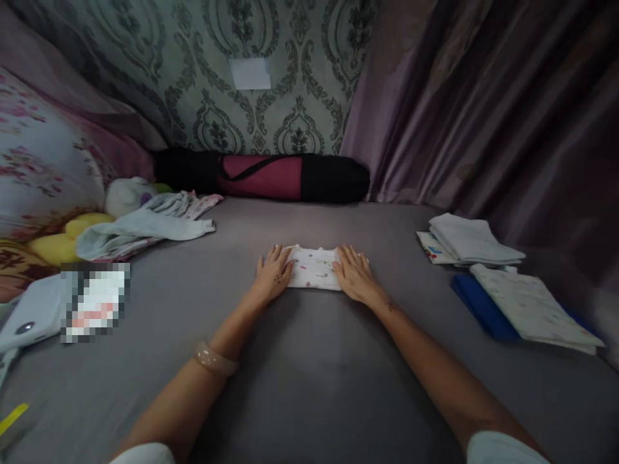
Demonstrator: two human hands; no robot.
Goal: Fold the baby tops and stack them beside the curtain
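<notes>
A small white folded garment with tiny coloured prints lies on the grey bed sheet in the middle. My left hand rests flat on its left end, fingers stretched out. My right hand lies flat on its right end, fingers also stretched out. Both palms press down on the cloth; neither hand grips it. A clear bangle sits on my left wrist.
Folded white clothes and a folded white piece on blue cloth lie at the right. A heap of unfolded pale clothes and soft toys lie at the left. A black and maroon roll bag lies against the wall.
</notes>
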